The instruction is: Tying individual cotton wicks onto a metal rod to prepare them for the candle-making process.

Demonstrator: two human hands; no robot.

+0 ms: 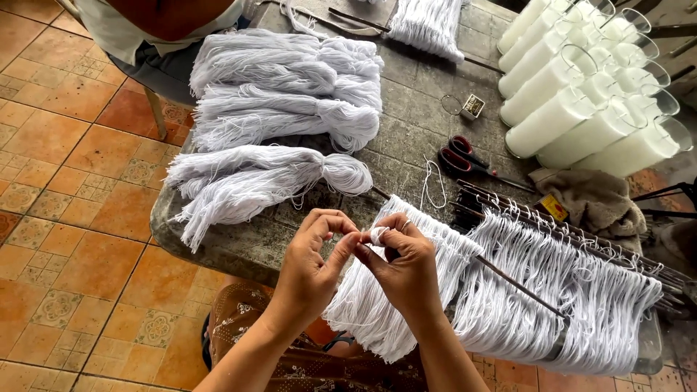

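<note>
Left hand (314,254) and right hand (406,265) at lower centre, fingers pinched together on a white wick loop (377,234), string bundles (268,174) across the tabletop (414,116) above.

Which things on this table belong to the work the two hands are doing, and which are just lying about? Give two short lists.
In use:
left hand and right hand, pinching a white string loop
looped strings on thin rods

Lying about:
bundled white string hanks
red-handled scissors
white candles in glass tubes
brown cloth
small box
</note>
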